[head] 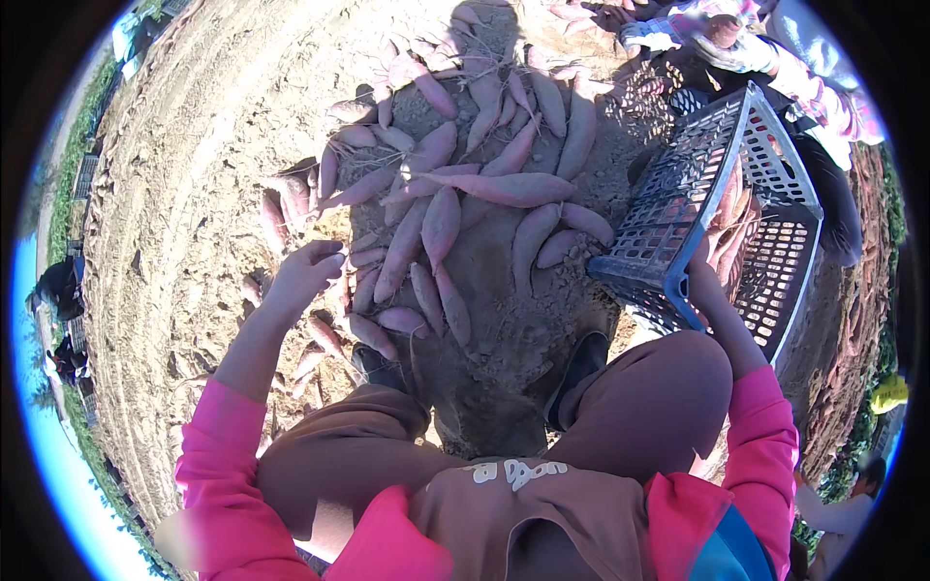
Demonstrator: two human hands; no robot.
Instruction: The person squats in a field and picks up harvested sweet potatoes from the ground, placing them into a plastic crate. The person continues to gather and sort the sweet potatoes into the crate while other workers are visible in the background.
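Many pinkish-purple sweet potatoes (pixel 440 226), some with thin roots, lie spread on dry soil before me. My left hand (pixel 309 272) hovers at the left side of this spread, its thumb and fingers slightly apart with nothing between them. On the right stands a dark plastic crate (pixel 657 210) with perforated walls, tilted in the view. My right hand (pixel 703 285) reaches inside it beside the sweet potatoes (pixel 730 225) there. The crate's rim hides part of that hand, so its fingers and any grip are not visible.
Beyond the crate, a co-worker's gloved hand (pixel 734 54) is near a sweet potato (pixel 723 30). My shoes (pixel 585 367) flank the near soil. Field rows (pixel 167 254) run along the left, with other people (pixel 62 290) at the far edge.
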